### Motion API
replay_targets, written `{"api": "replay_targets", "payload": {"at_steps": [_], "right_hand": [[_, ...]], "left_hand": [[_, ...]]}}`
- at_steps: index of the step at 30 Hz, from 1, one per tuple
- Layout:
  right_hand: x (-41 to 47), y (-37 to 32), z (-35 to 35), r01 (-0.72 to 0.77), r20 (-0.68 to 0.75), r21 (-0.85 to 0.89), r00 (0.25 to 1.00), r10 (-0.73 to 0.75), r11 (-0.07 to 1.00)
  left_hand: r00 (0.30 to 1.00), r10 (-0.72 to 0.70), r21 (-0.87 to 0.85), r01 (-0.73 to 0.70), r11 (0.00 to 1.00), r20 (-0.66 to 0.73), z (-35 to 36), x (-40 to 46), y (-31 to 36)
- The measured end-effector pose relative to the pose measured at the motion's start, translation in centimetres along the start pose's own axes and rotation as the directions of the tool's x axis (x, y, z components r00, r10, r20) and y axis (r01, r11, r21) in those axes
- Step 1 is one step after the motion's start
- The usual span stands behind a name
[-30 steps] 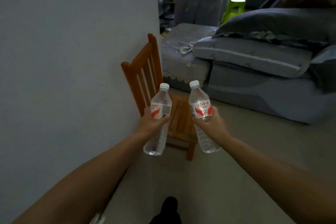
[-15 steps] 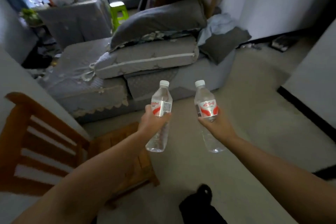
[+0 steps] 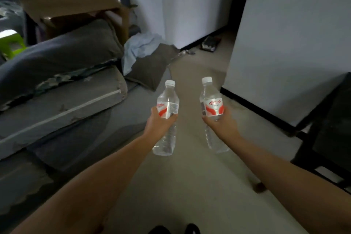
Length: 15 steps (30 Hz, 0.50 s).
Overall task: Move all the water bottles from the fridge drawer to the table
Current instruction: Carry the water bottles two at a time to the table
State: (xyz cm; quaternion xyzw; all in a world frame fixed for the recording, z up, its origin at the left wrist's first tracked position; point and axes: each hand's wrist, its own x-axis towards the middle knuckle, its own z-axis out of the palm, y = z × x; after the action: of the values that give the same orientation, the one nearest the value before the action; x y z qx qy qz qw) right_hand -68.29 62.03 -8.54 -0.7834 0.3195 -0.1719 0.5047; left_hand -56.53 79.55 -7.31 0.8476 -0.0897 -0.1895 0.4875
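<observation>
I carry two clear water bottles with white caps and red-and-white labels, both upright in front of me above the floor. My left hand (image 3: 158,126) grips the left bottle (image 3: 167,104) around its middle. My right hand (image 3: 222,124) grips the right bottle (image 3: 210,100) the same way. The two bottles are apart, roughly a hand's width between them. Neither the fridge drawer nor a table top is clearly in view.
A grey sofa (image 3: 62,104) piled with cushions and cloth fills the left. A white wall (image 3: 294,43) with a dark skirting stands on the right, and a black frame of furniture (image 3: 326,135) at the right edge. Beige floor (image 3: 190,186) runs ahead between them.
The view has swung to the right: the wooden chair has left the frame, the sofa slid left, and the white wall and black furniture came in. Both hands keep their bottles.
</observation>
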Motion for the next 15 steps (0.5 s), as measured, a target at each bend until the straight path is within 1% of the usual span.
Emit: {"api": "replay_targets", "payload": {"at_steps": [4, 8, 11, 15], "right_hand": [[5.3, 1.1, -2.3, -0.039, -0.087, -0.023, 0.996, 0.036, 0.999], [10.9, 1.7, -3.8, -0.08, -0.198, 0.003, 0.977, 0.079, 0.997], [16.1, 1.8, -4.7, -0.114, -0.299, 0.0, 0.948, 0.109, 0.993], [22.0, 1.4, -5.7, -0.169, -0.399, 0.046, 0.901, 0.173, 0.985]], "left_hand": [[0.995, 0.058, 0.001, -0.058, 0.998, 0.086, 4.2, 5.6, 3.9], [0.975, 0.118, 0.022, -0.124, 0.992, 0.191, 8.2, 12.4, 7.0], [0.944, 0.168, 0.032, -0.184, 0.982, 0.283, 11.0, 18.2, 9.9], [0.897, 0.224, 0.035, -0.256, 0.966, 0.381, 13.4, 25.2, 13.8]]}}
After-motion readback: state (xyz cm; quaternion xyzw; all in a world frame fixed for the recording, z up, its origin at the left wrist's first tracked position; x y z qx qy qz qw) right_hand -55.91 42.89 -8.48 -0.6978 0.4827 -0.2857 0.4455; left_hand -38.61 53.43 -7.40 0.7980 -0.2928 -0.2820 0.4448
